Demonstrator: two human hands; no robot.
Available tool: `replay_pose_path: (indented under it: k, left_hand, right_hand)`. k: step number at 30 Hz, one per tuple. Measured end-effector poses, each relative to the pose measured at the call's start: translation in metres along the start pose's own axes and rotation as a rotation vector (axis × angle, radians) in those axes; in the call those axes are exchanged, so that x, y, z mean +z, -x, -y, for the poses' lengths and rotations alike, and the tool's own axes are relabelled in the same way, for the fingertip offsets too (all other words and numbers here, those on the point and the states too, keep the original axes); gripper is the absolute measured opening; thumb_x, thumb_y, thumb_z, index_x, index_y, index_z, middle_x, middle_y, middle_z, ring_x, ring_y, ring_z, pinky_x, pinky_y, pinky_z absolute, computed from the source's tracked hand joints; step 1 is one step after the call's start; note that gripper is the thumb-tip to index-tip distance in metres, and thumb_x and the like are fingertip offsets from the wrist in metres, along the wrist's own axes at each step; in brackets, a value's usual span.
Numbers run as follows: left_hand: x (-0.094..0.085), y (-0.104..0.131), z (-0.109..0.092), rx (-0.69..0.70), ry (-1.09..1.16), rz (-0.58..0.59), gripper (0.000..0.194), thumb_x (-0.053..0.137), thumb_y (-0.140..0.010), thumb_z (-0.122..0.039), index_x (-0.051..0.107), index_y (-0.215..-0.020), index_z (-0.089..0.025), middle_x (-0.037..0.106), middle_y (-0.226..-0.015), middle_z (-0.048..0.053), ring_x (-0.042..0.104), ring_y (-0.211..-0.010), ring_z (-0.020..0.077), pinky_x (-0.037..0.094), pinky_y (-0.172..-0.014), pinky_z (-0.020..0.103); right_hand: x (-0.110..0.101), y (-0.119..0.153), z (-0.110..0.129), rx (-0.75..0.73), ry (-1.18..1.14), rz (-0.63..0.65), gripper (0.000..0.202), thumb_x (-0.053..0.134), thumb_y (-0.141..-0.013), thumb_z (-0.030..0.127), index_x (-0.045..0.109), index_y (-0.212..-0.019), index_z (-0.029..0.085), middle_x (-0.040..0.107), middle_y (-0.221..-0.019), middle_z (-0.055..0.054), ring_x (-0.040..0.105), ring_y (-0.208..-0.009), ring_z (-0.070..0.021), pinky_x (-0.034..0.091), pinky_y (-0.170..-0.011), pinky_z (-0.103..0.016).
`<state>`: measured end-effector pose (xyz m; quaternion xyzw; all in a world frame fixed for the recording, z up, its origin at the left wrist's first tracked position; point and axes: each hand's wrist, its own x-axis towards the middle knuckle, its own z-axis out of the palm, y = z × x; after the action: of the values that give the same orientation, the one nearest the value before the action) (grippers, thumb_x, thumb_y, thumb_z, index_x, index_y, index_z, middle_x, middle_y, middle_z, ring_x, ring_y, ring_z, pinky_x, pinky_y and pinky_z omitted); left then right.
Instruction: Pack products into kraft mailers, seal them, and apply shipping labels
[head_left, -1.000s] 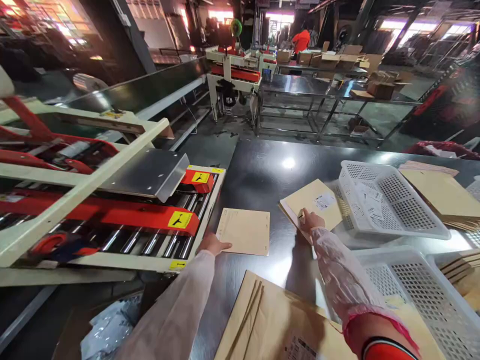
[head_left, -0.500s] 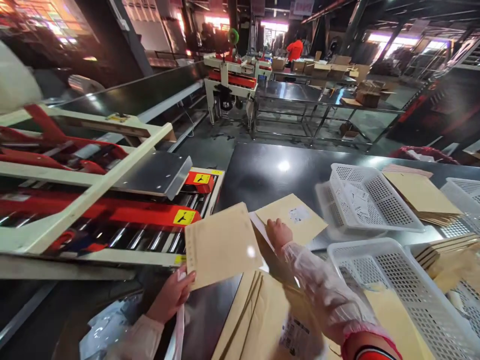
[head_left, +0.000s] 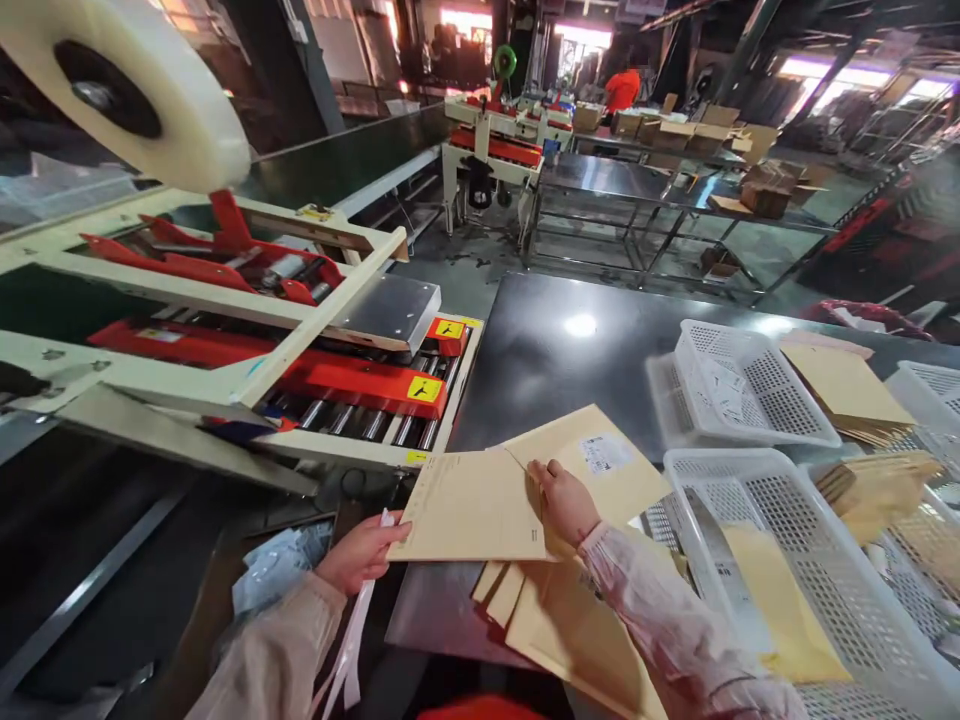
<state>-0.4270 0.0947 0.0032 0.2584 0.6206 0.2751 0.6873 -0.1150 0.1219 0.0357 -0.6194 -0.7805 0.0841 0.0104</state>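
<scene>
My left hand (head_left: 360,552) pinches the lower left corner of a flat tan card mailer (head_left: 472,510), held above the table's front edge. A white paper strip (head_left: 354,635) dangles from the same fingers. My right hand (head_left: 564,502) is closed on the left side of a second tan envelope (head_left: 637,480), which bears a white printed label (head_left: 607,453). The card's right end meets this envelope beside my right fingers; how far it goes under or inside is hidden. Several padded envelopes (head_left: 577,640) lie below, at the near table edge.
White perforated baskets (head_left: 757,395) stand at the right; the nearer basket (head_left: 840,560) holds a yellowish envelope. Behind lies a stack of tan mailers (head_left: 847,385). To the left is a roller carton-sealing machine (head_left: 352,385) with a large tape roll (head_left: 142,95). A box of white scraps (head_left: 281,565) sits below.
The card in my left hand has moved right and levelled, its right end now against the labelled envelope. My right hand keeps its grip. The view has turned left.
</scene>
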Motion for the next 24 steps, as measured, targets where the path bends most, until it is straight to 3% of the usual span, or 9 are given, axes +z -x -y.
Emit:
replay_pose_path:
  k: [3,5,9,12,15,18,24]
  left_hand:
    - [-0.006,0.014,0.011,-0.073,-0.007,0.079,0.038,0.083,-0.051,-0.035,0.062,-0.076,-0.016,0.051,-0.047,-0.007,0.015,-0.035,-0.0007,0.005,-0.036,0.016]
    - [-0.003,0.022,0.025,-0.059,-0.044,0.070,0.041,0.084,-0.049,-0.036,0.062,-0.077,-0.016,0.052,-0.047,-0.007,0.019,-0.034,0.0006,0.006,-0.036,0.016]
    - [0.020,0.034,0.060,0.008,-0.045,0.033,0.051,0.084,-0.049,-0.040,0.064,-0.091,-0.018,0.060,-0.057,-0.005,0.033,-0.037,0.0044,0.010,-0.038,0.018]
    - [0.040,0.036,0.077,0.000,-0.007,0.068,0.056,0.082,-0.053,-0.043,0.064,-0.100,-0.017,0.065,-0.063,-0.002,0.035,-0.038,0.0051,0.009,-0.039,0.019]
    - [0.047,0.033,0.082,0.020,0.020,0.118,0.058,0.080,-0.056,-0.044,0.064,-0.104,-0.016,0.065,-0.065,-0.001,0.030,-0.037,0.0030,0.009,-0.038,0.019]
    - [0.045,0.032,0.080,0.051,0.019,0.095,0.058,0.079,-0.059,-0.045,0.064,-0.107,-0.015,0.063,-0.063,-0.002,0.024,-0.036,0.0018,0.008,-0.039,0.019]
    - [0.061,0.036,0.082,0.045,0.036,0.126,0.055,0.082,-0.061,-0.038,0.064,-0.107,-0.014,0.063,-0.062,-0.002,0.025,-0.035,0.0010,0.008,-0.038,0.018]
  right_hand:
    - [0.000,0.034,0.012,0.040,-0.007,-0.003,0.045,0.042,-0.087,0.008,0.052,-0.130,0.017,0.063,-0.105,-0.010,0.061,-0.090,-0.0199,0.042,-0.071,-0.028]
    - [0.008,0.053,0.017,0.094,-0.075,0.032,0.041,0.043,-0.086,0.008,0.056,-0.124,0.018,0.064,-0.102,-0.009,0.062,-0.086,-0.0192,0.041,-0.070,-0.027]
    - [0.036,0.085,0.025,0.235,-0.191,0.080,0.032,0.045,-0.082,0.004,0.062,-0.106,0.018,0.066,-0.093,-0.006,0.062,-0.077,-0.0161,0.038,-0.066,-0.025]
    - [0.053,0.100,0.022,0.306,-0.197,0.026,0.034,0.044,-0.082,0.003,0.061,-0.108,0.017,0.067,-0.094,-0.006,0.063,-0.080,-0.0159,0.039,-0.068,-0.025]
    - [0.057,0.108,0.011,0.340,-0.202,-0.013,0.039,0.044,-0.086,0.007,0.059,-0.120,0.018,0.067,-0.098,-0.007,0.064,-0.083,-0.0164,0.041,-0.070,-0.024]
    - [0.057,0.112,0.004,0.301,-0.267,-0.053,0.040,0.046,-0.090,0.015,0.056,-0.129,0.021,0.068,-0.101,-0.007,0.065,-0.084,-0.0165,0.043,-0.071,-0.024]
    - [0.060,0.111,0.003,0.308,-0.298,-0.092,0.032,0.047,-0.090,0.017,0.062,-0.119,0.017,0.068,-0.094,-0.007,0.063,-0.076,-0.0169,0.042,-0.067,-0.025]
